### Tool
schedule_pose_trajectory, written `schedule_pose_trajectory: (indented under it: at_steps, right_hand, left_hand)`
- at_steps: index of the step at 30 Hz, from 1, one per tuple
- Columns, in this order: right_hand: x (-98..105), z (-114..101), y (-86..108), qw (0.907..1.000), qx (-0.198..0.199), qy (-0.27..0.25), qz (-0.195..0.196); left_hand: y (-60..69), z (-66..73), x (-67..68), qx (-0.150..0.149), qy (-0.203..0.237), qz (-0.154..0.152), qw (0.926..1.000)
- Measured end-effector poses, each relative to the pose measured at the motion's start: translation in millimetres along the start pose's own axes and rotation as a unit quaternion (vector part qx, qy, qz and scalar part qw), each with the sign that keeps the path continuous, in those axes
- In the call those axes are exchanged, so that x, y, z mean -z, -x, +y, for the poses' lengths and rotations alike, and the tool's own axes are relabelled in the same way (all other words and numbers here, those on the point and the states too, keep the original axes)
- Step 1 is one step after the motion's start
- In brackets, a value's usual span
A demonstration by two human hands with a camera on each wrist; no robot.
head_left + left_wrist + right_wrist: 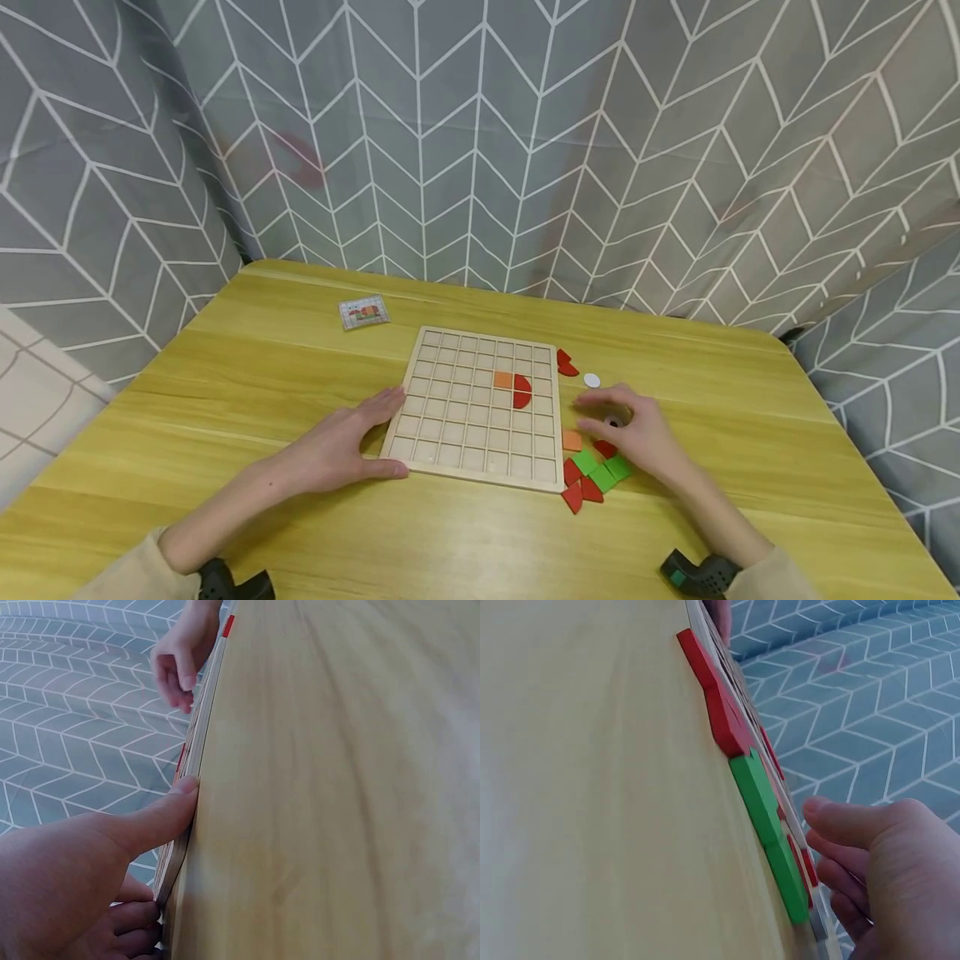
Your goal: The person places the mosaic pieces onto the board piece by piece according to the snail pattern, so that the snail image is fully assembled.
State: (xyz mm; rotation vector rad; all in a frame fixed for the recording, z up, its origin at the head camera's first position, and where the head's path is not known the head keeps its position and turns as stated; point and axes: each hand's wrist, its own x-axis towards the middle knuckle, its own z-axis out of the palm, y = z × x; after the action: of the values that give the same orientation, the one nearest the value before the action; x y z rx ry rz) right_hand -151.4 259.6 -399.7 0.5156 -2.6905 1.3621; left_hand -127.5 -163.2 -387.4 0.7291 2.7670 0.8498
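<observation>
My left hand (341, 450) rests against the wooden grid board (468, 477), fingertips at its left edge and thumb by its near left corner. On the board, an orange square (503, 380) lies beside two red quarter-round pieces (521, 391). My right hand (637, 429) hovers over loose pieces right of the board, thumb and fingers apart with nothing visible between them. A round piece with a black centre (613, 422) is partly covered by that hand. Below lie green squares (603, 477), several red pieces (572, 497) and an orange piece (572, 440).
A small picture card (364, 312) lies on the table (285, 333) beyond the board's far left corner. A white disc (592, 380) and red pieces (567, 367) lie near the board's right edge. Patterned curtains (450, 150) hang behind the table.
</observation>
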Motion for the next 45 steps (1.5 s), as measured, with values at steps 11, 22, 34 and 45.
schedule_pose_trajectory:
  at_steps: [11, 22, 34, 45]
  right_hand:
    - [4, 11, 11.7, 0.9949, 0.093, -0.009, -0.038]
    - [2, 12, 12.4, 0.9940, 0.106, -0.004, -0.027]
    - [0, 15, 12.4, 0.9943, 0.105, 0.000, -0.017]
    - [-3, 10, 12.5, 0.9934, 0.114, -0.007, -0.015]
  left_hand:
    - [0.0, 0.1, -1.4, 0.001, 0.002, 0.002, 1.0000]
    - [-1.6, -0.3, -1.1, 0.000, -0.004, 0.002, 1.0000]
    - [-0.8, -0.5, -1.5, 0.003, -0.002, 0.001, 1.0000]
    - [-0.6, -1.8, -2.8, 0.010, 0.002, -0.003, 0.9999]
